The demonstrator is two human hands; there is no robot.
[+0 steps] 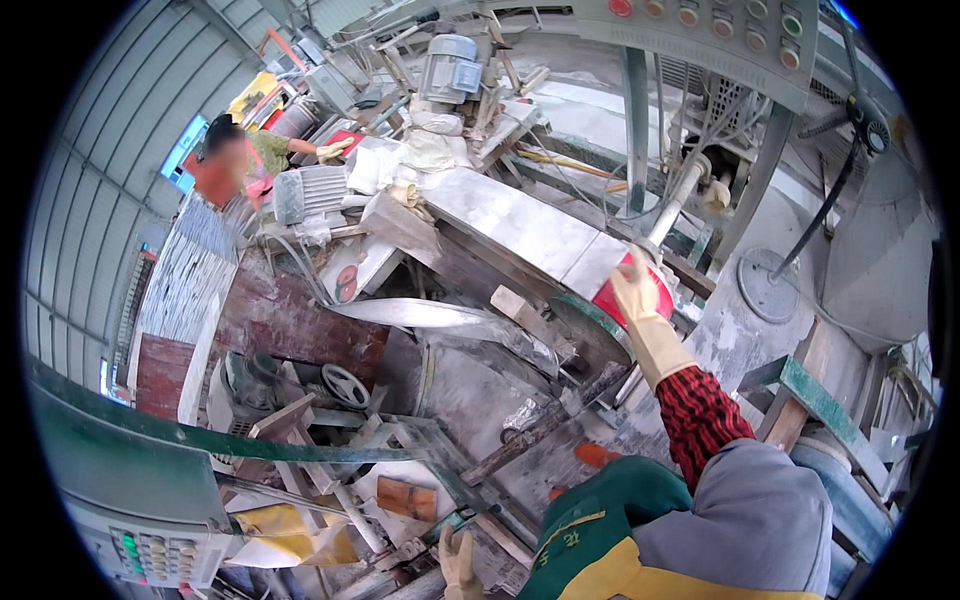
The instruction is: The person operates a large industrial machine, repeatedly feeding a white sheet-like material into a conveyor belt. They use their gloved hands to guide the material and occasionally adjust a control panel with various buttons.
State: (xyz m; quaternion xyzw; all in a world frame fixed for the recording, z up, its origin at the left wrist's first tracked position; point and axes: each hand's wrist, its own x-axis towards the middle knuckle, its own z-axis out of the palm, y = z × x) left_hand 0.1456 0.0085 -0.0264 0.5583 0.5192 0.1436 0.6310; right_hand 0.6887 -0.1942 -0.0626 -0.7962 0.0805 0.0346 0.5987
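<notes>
Basically, the red piece [606, 301] sits at the near end of the long pale-topped beam [510, 220], partly hidden under the gloved R hand [640, 305]; edge looks rounded, but can't tell if it's a pad, dish or disc. R fingers lie over it, pointing away from the body; can't tell from this angle whether they're pinching the rim or just resting w/ the palm on top. L hand [457, 560], also gloved, is down at the lower edge, fingers loosely spread, nothing visible in them, near the end of the green frame [440, 470]. Re handling: red piece is prob. light, maybe plastic or similar, fairly stiff, not esp. fragile, though that's a guess w/ so much of it covered. Pale film on the beam top looks like dust or wet residue, so the grip could be slick; gloves may help or may slide, hard to say. Best hold is prob. the exposed outer rim, R of the hand, thumb below & fingers on top, if the underside's free.
</notes>
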